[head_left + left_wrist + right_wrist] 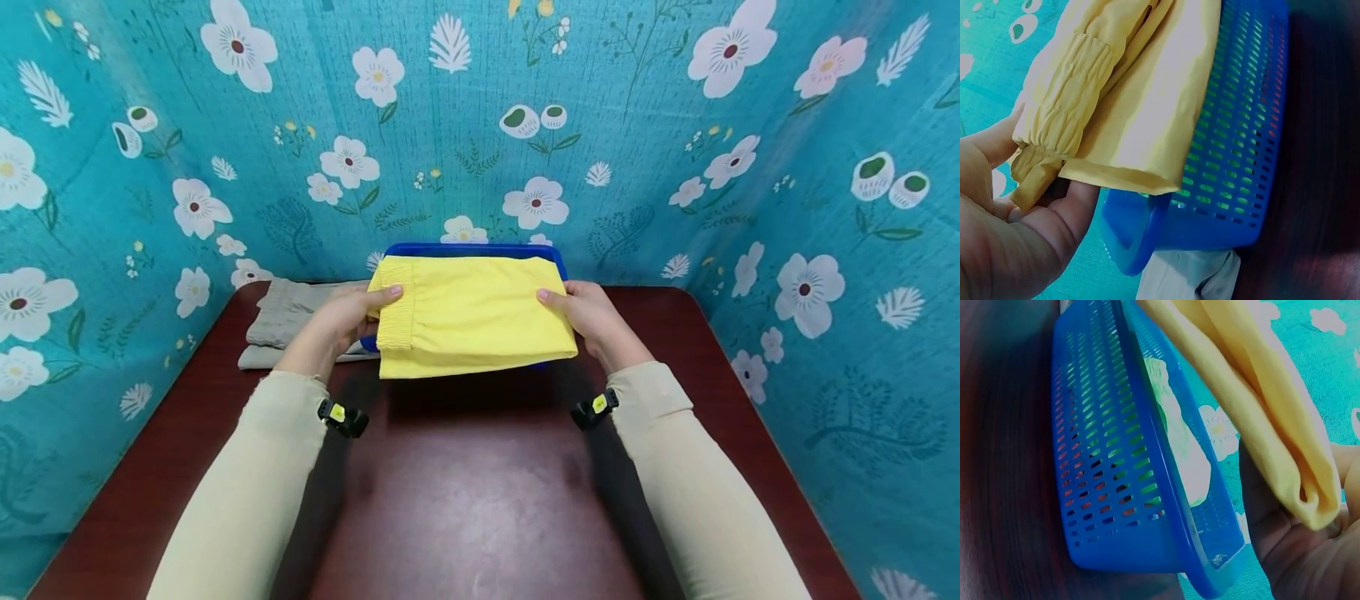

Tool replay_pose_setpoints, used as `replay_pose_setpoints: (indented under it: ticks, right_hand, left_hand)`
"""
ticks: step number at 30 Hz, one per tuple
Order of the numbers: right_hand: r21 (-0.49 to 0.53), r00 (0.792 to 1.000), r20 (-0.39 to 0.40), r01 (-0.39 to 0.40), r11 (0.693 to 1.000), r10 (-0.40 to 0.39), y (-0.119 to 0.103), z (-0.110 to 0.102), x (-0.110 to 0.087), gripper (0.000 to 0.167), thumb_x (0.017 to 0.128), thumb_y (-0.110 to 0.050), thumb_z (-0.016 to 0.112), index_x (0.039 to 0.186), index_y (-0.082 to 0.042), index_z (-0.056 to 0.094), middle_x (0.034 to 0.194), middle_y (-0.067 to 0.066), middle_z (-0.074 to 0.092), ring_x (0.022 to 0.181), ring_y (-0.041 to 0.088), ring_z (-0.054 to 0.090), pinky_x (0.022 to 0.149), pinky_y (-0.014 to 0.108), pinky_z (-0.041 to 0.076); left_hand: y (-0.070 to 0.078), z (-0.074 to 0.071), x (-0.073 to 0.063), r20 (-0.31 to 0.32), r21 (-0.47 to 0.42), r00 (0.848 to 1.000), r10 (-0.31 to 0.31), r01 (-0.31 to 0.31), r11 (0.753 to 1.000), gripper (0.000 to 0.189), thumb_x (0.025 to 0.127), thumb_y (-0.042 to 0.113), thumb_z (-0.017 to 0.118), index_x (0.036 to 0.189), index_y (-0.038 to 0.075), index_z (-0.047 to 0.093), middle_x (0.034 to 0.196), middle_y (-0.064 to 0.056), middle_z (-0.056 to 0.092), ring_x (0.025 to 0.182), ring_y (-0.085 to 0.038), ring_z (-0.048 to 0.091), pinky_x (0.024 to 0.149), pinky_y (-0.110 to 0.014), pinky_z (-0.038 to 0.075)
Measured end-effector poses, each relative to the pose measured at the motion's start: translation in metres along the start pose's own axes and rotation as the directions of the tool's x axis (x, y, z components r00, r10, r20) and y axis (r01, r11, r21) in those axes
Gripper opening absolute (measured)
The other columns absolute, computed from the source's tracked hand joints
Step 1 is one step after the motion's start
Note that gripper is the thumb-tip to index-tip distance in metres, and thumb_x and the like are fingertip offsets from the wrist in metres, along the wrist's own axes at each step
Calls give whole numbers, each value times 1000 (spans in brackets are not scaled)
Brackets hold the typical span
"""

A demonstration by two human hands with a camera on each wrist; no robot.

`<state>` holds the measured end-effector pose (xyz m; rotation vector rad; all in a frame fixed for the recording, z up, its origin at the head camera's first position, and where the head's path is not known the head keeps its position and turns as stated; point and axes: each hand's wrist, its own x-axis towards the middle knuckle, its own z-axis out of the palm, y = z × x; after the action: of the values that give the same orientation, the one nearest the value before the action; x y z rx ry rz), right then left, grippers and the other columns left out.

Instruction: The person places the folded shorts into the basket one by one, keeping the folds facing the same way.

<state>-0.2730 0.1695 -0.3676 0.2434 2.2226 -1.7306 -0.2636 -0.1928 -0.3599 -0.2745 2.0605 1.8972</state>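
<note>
Lying inside blue basket (1122,556): green cloth (1179,447).

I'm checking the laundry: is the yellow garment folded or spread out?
Folded: the yellow garment forms a compact rectangle, and the right wrist view shows its doubled layers.

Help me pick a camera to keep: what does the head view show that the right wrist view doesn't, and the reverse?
Head view only: the left hand, both cream sleeves and the gathered waistband of the yellow garment. Right wrist view only: the pale green cloth inside the blue basket and the basket's slotted side wall. Both: the garment, the right hand gripping it, the basket, the flowered backdrop.
</note>
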Motion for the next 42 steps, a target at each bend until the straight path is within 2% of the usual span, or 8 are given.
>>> replay_pose_setpoints:
  ticks: [6, 11, 16, 24, 31, 38, 42]
  right_hand:
    - [-7, 1000, -31, -2, 1000, 2, 2, 4, 11, 50, 101, -40, 63, 136, -5, 58, 105, 12, 68, 78, 21, 74, 72, 35, 62]
    - [-5, 1000, -30, -8, 1000, 8, -1, 9, 17, 51, 101, -39, 63, 138, -5, 57, 107, 12, 67, 79, 22, 74, 72, 36, 62]
    - [-18, 999, -24, -37, 999, 37, -5, 12, 25, 53, 101, -41, 63, 141, -7, 56, 109, 12, 68, 82, 23, 75, 74, 36, 62]
    - [-61, 998, -9, -60, 996, 60, -7, 11, 34, 49, 105, -37, 57, 142, -6, 54, 110, 11, 67, 83, 21, 73, 74, 34, 62]
    - [-105, 998, -23, -68, 992, 66, -9, 11, 36, 51, 105, -39, 56, 145, -7, 52, 115, 9, 61, 93, 21, 67, 77, 30, 58]
    - [-98, 998, -24, -57, 994, 55, -15, 18, 39, 51, 106, -37, 55, 145, -6, 52, 120, 9, 59, 98, 21, 63, 80, 30, 56]
    - [-104, 997, -37, -70, 992, 67, -18, 22, 41, 54, 106, -37, 55, 149, -6, 49, 124, 9, 59, 101, 22, 63, 81, 31, 56]
  left_hand:
    - [5, -1, 8, -9, 41, 1000, -20, 20, 999, 50, 101, 35, 65, 140, 5, 56, 106, -3, 74, 88, -15, 75, 78, -34, 62]
    - [5, -6, 13, -38, 45, 998, -54, 56, 997, 49, 101, 35, 64, 139, 4, 57, 103, -2, 73, 85, -14, 75, 78, -33, 62]
    - [6, -9, 16, -76, 57, 996, -47, 52, 997, 51, 100, 36, 66, 138, 3, 58, 104, -3, 73, 85, -14, 75, 78, -33, 62]
    - [5, -6, 24, -96, 57, 993, -64, 69, 996, 49, 100, 36, 65, 137, 3, 58, 112, -7, 71, 87, -15, 74, 79, -34, 62]
    - [8, -1, 28, -128, 59, 989, -75, 83, 995, 47, 103, 34, 62, 137, 2, 57, 114, -8, 69, 89, -16, 73, 80, -33, 62]
    - [13, -4, 29, -197, 60, 974, -114, 128, 990, 49, 103, 37, 60, 139, 4, 57, 110, -6, 69, 86, -15, 72, 78, -31, 61]
    - [13, -4, 33, -234, 45, 966, -113, 127, 991, 48, 103, 37, 61, 137, 4, 58, 107, -5, 69, 81, -14, 71, 74, -30, 60]
